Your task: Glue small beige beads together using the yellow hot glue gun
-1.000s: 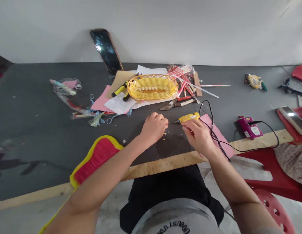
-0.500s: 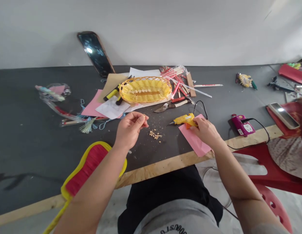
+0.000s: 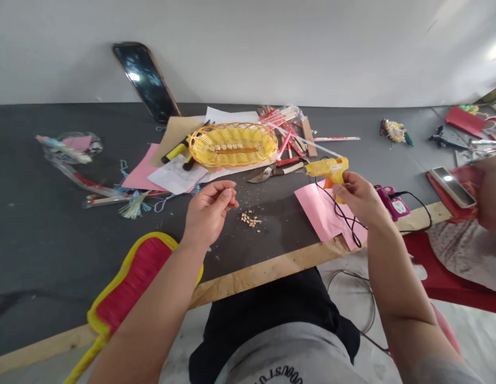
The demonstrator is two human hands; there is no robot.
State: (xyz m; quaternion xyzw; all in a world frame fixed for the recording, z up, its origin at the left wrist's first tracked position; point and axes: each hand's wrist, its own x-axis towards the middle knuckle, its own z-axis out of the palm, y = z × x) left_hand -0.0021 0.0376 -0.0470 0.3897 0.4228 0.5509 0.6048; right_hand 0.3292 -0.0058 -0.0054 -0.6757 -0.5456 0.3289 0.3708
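Observation:
My right hand (image 3: 360, 198) grips a yellow hot glue gun (image 3: 327, 169) by its handle, held up above the table with the nozzle pointing left. Its black cord (image 3: 354, 230) hangs down over pink paper (image 3: 318, 210). My left hand (image 3: 210, 213) is closed in a pinch, thumb against fingers; what sits between the tips is too small to make out. Just right of it lies a small heap of pale cut pieces (image 3: 251, 218) on the dark table. Farther back stands a yellow woven basket (image 3: 234, 160) holding a brown stick with a row of pale pieces.
Pruning shears (image 3: 272, 172) lie before the basket, red-and-white sticks (image 3: 282, 117) behind. A phone (image 3: 146, 80) leans on the wall. A red-and-yellow fuzzy shape (image 3: 132, 277) lies by my left forearm. A purple box (image 3: 394, 202) with a cord sits right, near another person's arm (image 3: 490, 186).
My right hand has lifted the glue gun off the pink paper, up and to the right, its cord trailing. My left hand keeps its pinch in nearly the same place.

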